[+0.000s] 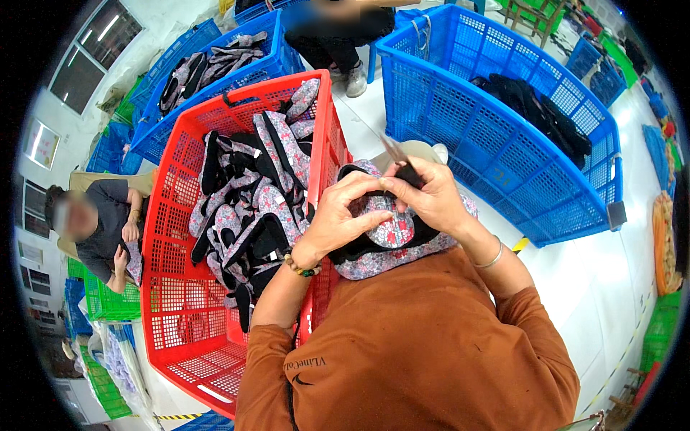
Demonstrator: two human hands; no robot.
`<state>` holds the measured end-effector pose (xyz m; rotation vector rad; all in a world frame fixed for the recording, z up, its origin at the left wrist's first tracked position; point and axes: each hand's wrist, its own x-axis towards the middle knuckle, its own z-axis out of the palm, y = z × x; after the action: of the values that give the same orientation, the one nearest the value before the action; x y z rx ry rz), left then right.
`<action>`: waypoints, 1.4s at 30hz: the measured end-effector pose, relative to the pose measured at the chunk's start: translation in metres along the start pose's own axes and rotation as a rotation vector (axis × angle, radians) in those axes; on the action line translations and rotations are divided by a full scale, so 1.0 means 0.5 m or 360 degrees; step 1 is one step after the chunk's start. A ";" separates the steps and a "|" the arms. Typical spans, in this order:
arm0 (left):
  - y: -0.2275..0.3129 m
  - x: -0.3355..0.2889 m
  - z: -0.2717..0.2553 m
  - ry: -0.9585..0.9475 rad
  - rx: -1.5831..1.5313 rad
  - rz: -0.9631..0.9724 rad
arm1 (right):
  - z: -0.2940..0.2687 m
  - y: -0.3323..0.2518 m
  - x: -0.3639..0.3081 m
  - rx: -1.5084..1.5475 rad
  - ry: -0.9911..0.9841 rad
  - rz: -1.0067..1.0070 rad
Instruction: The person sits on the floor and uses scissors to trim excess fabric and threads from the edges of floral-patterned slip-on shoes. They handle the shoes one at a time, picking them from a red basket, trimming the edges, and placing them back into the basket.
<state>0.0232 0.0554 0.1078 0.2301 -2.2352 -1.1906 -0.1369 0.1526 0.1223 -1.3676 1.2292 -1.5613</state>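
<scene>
On my lap rests a padded fabric piece (392, 233), grey with pink-red flowers and black parts. My left hand (345, 215) is closed on its upper edge, fingers bent over the fabric. In my right hand (435, 197) is a pair of thread snips (404, 164) with thin, slightly blurred metal blades pointing up and away. Both hands meet above the fabric, thumbs close together; what lies between the fingertips is too small to make out.
A red crate (165, 251) at my left holds many similar floral pieces (251, 201). Ahead to the right stands a large blue crate (460, 108) with black items (539, 118). Another blue crate (237, 75) is beyond the red one. Co-workers sit at left (108, 215) and ahead (334, 36).
</scene>
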 end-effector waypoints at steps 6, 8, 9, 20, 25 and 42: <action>-0.015 -0.002 0.020 0.0072 -0.0363 -0.0186 | -0.010 -0.029 -0.005 -0.0072 -0.0165 -0.0264; -0.020 0.000 0.019 0.0099 -0.0340 -0.0002 | -0.034 -0.032 -0.008 0.0063 -0.0038 -0.0298; -0.015 -0.001 0.014 0.0062 -0.0296 -0.0053 | -0.048 -0.044 -0.008 0.0098 0.0005 -0.0308; -0.036 -0.014 0.010 0.0091 -0.0935 -0.0338 | -0.123 0.016 -0.079 -0.1180 -0.0168 -0.0203; -0.035 -0.011 0.017 0.0084 -0.1057 -0.0411 | -0.089 0.017 -0.044 -0.0741 -0.0105 -0.0389; -0.030 -0.002 0.031 0.0030 -0.1155 -0.0386 | -0.060 0.018 0.006 -0.0583 -0.0240 -0.0468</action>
<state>0.0135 0.0579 0.0887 0.2151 -1.6476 -2.0231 -0.1673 0.1531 0.1151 -1.9392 1.3085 -1.4345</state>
